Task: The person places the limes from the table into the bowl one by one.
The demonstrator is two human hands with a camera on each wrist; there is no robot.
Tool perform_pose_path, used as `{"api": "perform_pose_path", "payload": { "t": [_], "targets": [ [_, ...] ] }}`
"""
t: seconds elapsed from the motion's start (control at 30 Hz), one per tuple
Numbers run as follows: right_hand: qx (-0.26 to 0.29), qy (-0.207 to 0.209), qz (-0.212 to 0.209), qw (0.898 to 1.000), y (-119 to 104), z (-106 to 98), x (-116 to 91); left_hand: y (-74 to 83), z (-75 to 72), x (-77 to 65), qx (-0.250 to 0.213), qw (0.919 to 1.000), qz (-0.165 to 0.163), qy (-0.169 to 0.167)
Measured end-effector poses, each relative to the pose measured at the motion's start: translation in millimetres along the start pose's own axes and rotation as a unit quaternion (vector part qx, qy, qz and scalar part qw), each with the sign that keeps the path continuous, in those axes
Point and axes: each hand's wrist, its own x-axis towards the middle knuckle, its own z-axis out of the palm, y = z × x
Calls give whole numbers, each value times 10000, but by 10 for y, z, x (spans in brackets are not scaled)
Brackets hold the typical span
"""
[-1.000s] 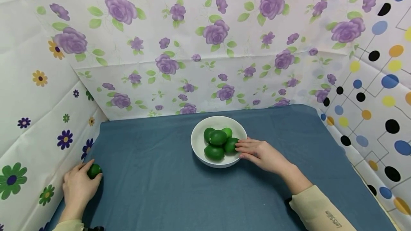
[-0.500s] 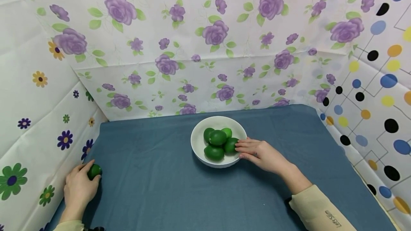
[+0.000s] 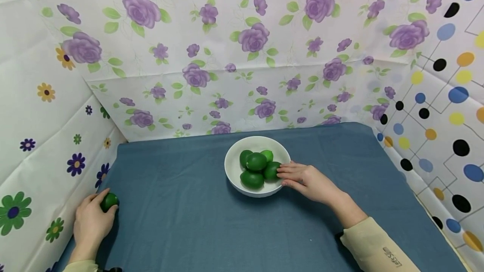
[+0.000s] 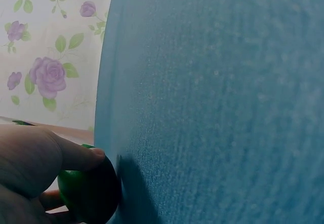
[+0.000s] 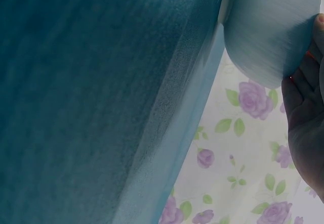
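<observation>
At the table's left edge my left hand (image 3: 92,221) grips a dark green lime (image 3: 109,202) between thumb and fingers. The left wrist view shows the thumb across the top of that lime (image 4: 91,193), which sits close to the blue cloth. Further back, a white bowl (image 3: 233,154) holds several limes (image 3: 252,179), one of them a brighter green. My right hand (image 3: 311,183) rests at the bowl's right rim, its fingers fairly straight and reaching over it. Their tips are right at the nearest lime (image 3: 272,171). In the right wrist view the palm (image 5: 309,138) lies beside the bowl's outer wall (image 5: 273,37).
Blue cloth (image 3: 181,221) covers the table. Upright sheets stand around it: purple roses at the back (image 3: 196,74), flowers on the left (image 3: 45,137) and coloured dots on the right (image 3: 446,137).
My left hand and its lime have shifted very slightly to the left. The right hand and the bowl have stayed in place.
</observation>
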Motion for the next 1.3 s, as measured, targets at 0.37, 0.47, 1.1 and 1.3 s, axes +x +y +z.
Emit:
{"api": "perform_pose_path", "payload": {
  "t": [0.37, 0.47, 1.1, 1.3],
  "targets": [
    [21, -33, 56, 10000, 15, -10, 15, 14, 0, 21, -169, 9998, 75, 52],
    [23, -33, 41, 10000, 10, -14, 21, 41, 6, 15, -210, 9996, 146, 148],
    [-3, -34, 13, 10000, -6, -6, 15, 202, 103, -90, -587, 9935, 740, 639],
    [25, -12, 13, 10000, -6, -5, 4, 222, 110, -104, -644, 9927, 791, 648]
  ]
}}
